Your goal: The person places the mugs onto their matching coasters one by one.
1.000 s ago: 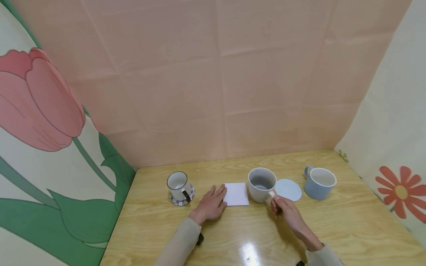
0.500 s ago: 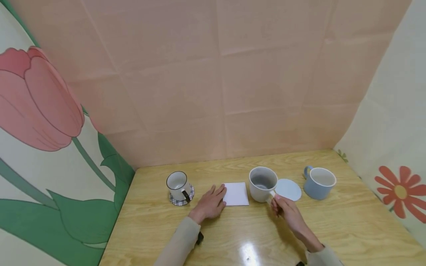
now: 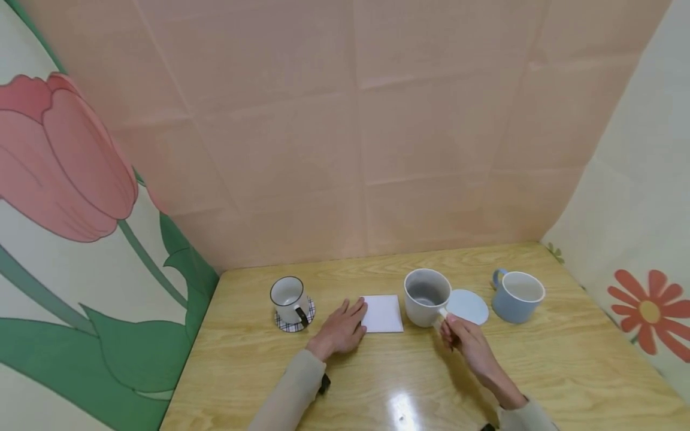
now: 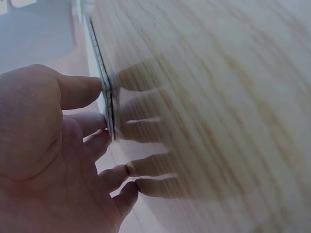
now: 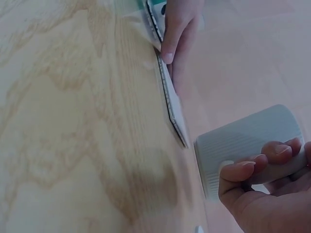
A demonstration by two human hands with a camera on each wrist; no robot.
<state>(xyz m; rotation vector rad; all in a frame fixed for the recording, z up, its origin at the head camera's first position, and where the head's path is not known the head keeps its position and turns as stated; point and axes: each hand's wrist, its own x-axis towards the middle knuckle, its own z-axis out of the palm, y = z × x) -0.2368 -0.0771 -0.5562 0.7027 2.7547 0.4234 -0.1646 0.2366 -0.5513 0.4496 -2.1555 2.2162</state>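
My left hand (image 3: 339, 328) lies beside a white square coaster (image 3: 384, 314), with its fingertips touching the coaster's left edge. In the left wrist view the thumb (image 4: 82, 92) meets the edge of that thin coaster, and the other fingers lie loosely bent near the tabletop. My right hand (image 3: 468, 344) grips the handle of a white mug (image 3: 417, 312), between the square coaster and a round pale-blue coaster (image 3: 469, 307). The mug's ribbed side (image 5: 243, 138) shows in the right wrist view. Whether its base touches the table cannot be told.
A white mug with a black rim (image 3: 287, 299) stands on a round checked coaster (image 3: 309, 314) at the left. A blue mug (image 3: 514, 305) stands at the right, its handle toward the back left. A peach cloth (image 3: 345, 149) hangs behind the wooden table (image 3: 388, 383).
The white mug in my right hand has shifted slightly right and toward the back. My left hand stays at the square coaster.
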